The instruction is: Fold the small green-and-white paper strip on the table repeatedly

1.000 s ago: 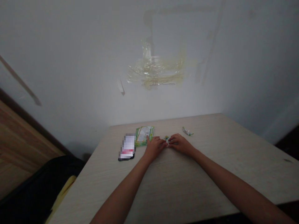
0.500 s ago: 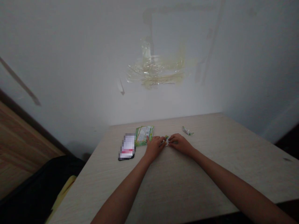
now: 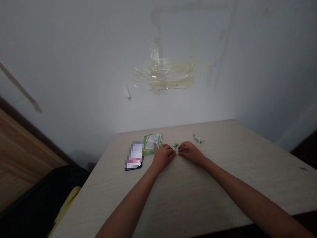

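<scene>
Between my two hands, a small white, green and yellow piece, paper or wrapper, lies low against the table. My left hand has its fingers closed at the piece's left and lower edge, thumb raised to the left. From the other side my right hand pinches near the right edge with curled fingers. The fingertips hide part of the piece. Just left of my left hand lies a green and white printed packet, with a phone partly alongside it, its screen blurred out.
A crumpled white and green wrapper rests right of my right hand, farther back. The pale wooden table meets a wall marked with old tape. Dark and yellow fabric sits beyond the left edge.
More of the small piece shows between my fingers now, its green and yellow part uncovered. Both hands have barely shifted, and the packet, phone and crumpled wrapper stay in place.
</scene>
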`<state>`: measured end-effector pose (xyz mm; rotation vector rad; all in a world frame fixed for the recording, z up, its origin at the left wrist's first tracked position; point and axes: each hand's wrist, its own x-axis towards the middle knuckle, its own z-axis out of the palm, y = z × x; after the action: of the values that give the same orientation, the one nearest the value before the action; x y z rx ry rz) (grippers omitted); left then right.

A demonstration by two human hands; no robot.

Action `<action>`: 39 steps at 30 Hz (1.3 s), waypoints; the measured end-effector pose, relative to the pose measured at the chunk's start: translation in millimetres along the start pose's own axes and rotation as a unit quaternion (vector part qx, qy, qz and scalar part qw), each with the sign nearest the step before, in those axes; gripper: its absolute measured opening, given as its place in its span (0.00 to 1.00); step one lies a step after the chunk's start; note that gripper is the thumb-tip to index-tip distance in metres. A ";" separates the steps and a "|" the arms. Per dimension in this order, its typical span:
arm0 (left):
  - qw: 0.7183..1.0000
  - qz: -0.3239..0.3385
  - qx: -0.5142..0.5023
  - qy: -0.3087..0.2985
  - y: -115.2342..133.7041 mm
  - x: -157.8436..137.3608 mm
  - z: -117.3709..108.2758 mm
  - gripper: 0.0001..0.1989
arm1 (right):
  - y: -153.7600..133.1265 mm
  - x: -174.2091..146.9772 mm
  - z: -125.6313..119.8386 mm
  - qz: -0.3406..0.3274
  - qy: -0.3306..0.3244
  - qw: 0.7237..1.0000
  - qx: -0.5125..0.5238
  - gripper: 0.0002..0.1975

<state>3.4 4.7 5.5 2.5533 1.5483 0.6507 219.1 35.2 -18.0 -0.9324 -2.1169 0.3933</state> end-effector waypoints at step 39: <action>0.999 0.046 0.012 -0.009 -10.2 -3.0 5.5 0.12 | 1.5 -3.4 -1.1 -0.068 -0.026 0.996 -0.046 0.06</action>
<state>-4.1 7.8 -3.4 2.6538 1.4512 0.6202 222.1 33.7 -19.9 -0.8319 -2.2473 0.2561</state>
